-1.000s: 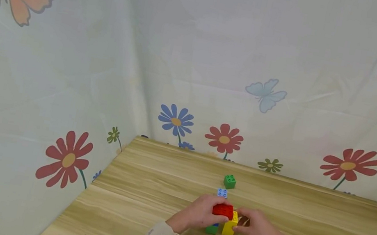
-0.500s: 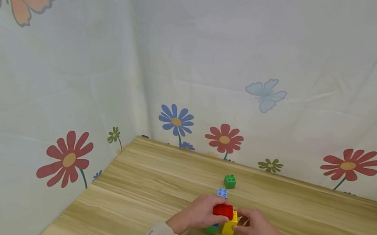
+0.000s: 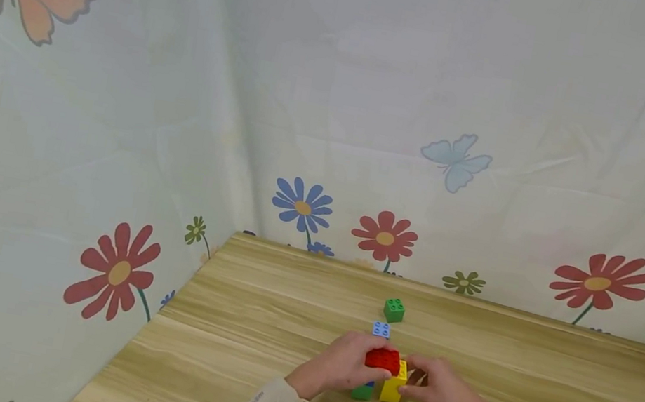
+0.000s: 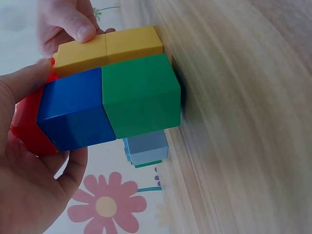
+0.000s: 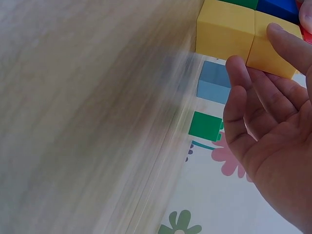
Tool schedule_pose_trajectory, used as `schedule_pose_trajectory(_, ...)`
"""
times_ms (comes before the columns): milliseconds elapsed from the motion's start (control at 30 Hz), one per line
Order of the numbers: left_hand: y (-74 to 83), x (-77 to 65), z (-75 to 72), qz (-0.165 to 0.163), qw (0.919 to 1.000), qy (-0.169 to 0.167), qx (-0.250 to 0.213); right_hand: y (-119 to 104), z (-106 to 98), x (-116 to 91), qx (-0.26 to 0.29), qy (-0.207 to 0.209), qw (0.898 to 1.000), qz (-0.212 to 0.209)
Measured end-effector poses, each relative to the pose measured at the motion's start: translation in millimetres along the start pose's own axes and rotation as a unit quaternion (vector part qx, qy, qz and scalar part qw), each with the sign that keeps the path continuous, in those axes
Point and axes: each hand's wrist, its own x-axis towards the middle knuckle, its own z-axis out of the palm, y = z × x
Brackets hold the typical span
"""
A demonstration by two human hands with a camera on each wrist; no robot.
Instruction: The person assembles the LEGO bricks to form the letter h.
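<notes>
My left hand [image 3: 338, 364] grips a red brick [image 3: 383, 359] with the thumb on its near side and fingers on the far side. Under the red brick sit a blue brick [image 4: 75, 109] and a green brick [image 4: 141, 95], stacked upright. Close at their right stands a stack of two yellow bricks [image 3: 392, 388], with studs showing beside the red brick. Whether the red brick is pressed onto the yellow top I cannot tell. My right hand [image 3: 446, 391] pinches the upper yellow brick, thumb on the near face and fingers behind.
Just behind the stacks stands a light blue brick [image 3: 381, 329], partly hidden by the left hand. A small green brick [image 3: 394, 310] lies farther back on the wooden table [image 3: 256, 289]. A flowered cloth [image 3: 360, 129] hangs behind the table's back edge.
</notes>
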Motion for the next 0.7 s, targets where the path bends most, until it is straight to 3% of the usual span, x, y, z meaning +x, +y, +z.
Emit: schedule_pose_trajectory(700, -2.5, 0.8, 1.8, 0.020, 0.9995, 0.002, 0.025, -0.7, -0.3, 0.0, 0.016, -0.006, 1.000, 0.009)
